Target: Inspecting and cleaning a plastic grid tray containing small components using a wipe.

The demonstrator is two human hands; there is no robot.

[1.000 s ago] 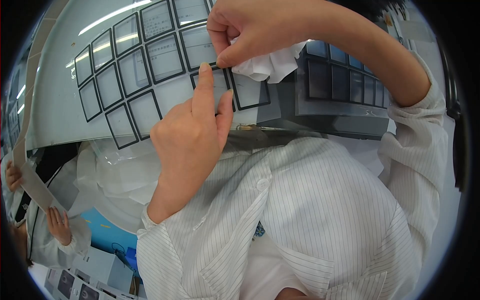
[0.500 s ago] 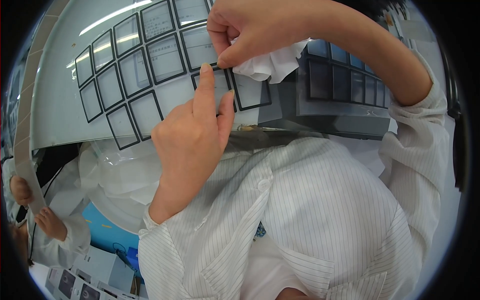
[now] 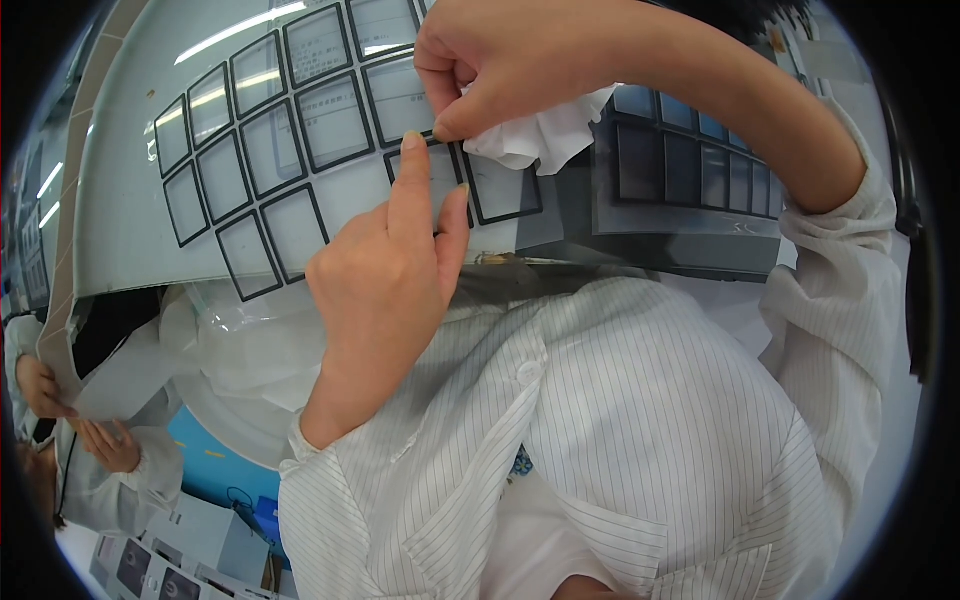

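My left hand (image 3: 372, 270) rests over the table with its index finger stretched out and its thumb apart, holding nothing that shows. Its index fingertip touches the black border of a clear rectangular panel (image 3: 462, 178), partly covered by the hand. Close beside that fingertip, my right hand (image 3: 500, 75) presses its thumb tip near the same border. The right fingers are curled in around a crumpled white wipe (image 3: 545, 135), which spreads out below the palm over another black-bordered panel (image 3: 507, 200). Several similar panels (image 3: 333, 122) lie in rows to the left.
The pale glossy table (image 3: 120, 225) reflects lights. To the right, a clear sheet (image 3: 615, 215) lies over dark panels (image 3: 640, 165). Below the table edge stands a white round tub (image 3: 250, 440) with clear plastic inside. At far left a co-worker's hands (image 3: 110, 445) hold a pale sheet (image 3: 125, 380).
My hands, the wipe and the panels keep nearly the same places, with a slight shift of the view. At far left, the co-worker's hands have moved and a pale sheet now shows between them.
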